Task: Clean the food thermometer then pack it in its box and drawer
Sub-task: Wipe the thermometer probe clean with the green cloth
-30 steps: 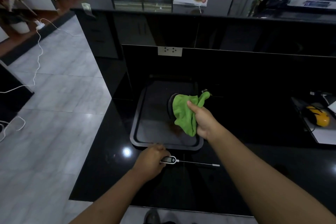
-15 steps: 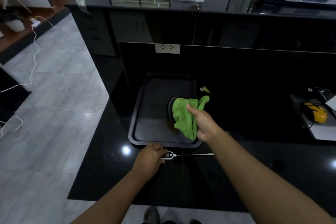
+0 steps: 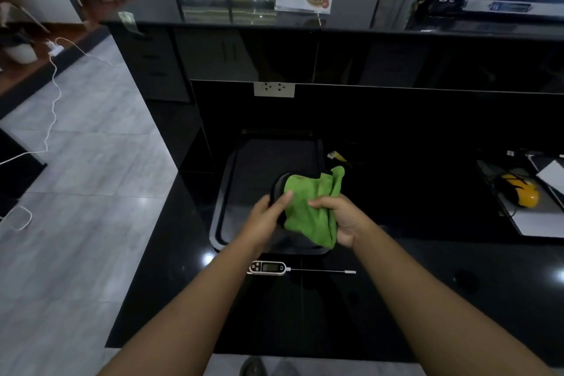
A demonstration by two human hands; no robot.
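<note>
At 6 o'clock of the tray [image 3: 225, 192], the food thermometer [image 3: 268, 267] lies free on the table [image 3: 396, 299], probe toward 3 o'clock, likely so both hands can ready the green cloth [image 3: 308, 210]: the right hand [image 3: 341, 220] clutches it with curled fingers, the left hand [image 3: 268, 217] touches it with straight fingers.

head-worn view, looking forward and down, close over counter [image 3: 396, 284]

The food thermometer [image 3: 274, 268] lies flat and untouched on the glossy black table [image 3: 396, 299], its small white body with a grey display to the left and its thin metal probe pointing right. Beyond it, the crumpled green cloth [image 3: 308, 210] hangs bunched in the right hand [image 3: 341, 220], and the left hand [image 3: 265, 217] touches its edge.
</note>
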